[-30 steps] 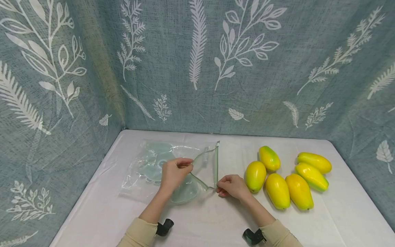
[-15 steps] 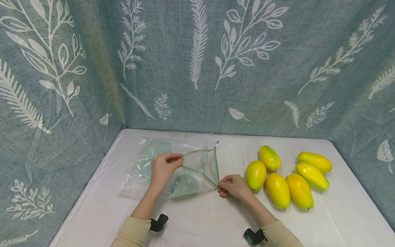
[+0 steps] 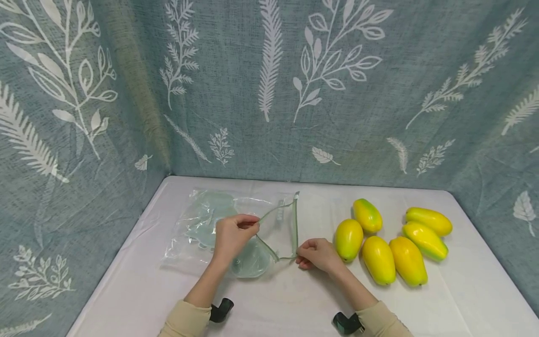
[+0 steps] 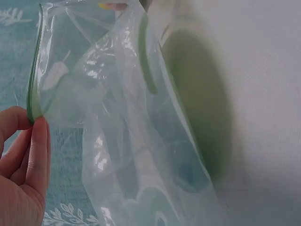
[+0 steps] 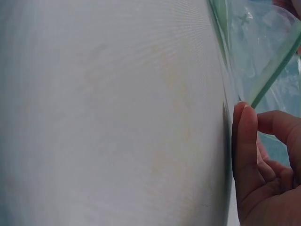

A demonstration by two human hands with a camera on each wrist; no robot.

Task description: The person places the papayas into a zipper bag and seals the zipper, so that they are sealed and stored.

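Note:
A clear zip bag [image 3: 177, 250] with a green-edged mouth lies on the table, pale green shapes printed on it. My left hand [image 3: 233, 236] pinches the upper lip of its mouth between thumb and fingers and holds it raised, so the mouth gapes. In the left wrist view the green zip strip [image 4: 33, 87] runs up from those fingertips. My right hand [image 3: 317, 254] pinches the near corner of the mouth, low by the table. Its thumb and finger meet at the green strip [image 5: 277, 66] in the right wrist view.
Several yellow-green mangoes lie to the right of the bag; the nearest mango [image 3: 348, 240] is close to my right hand. A white cloth covers the table [image 3: 286, 299]. Patterned blue-green curtains [image 3: 236, 93] stand at the back and both sides.
My left hand first drew the bag's lip left, widening the mouth, then came partway back to the right. The right hand has stayed at the corner. The mangoes have not moved.

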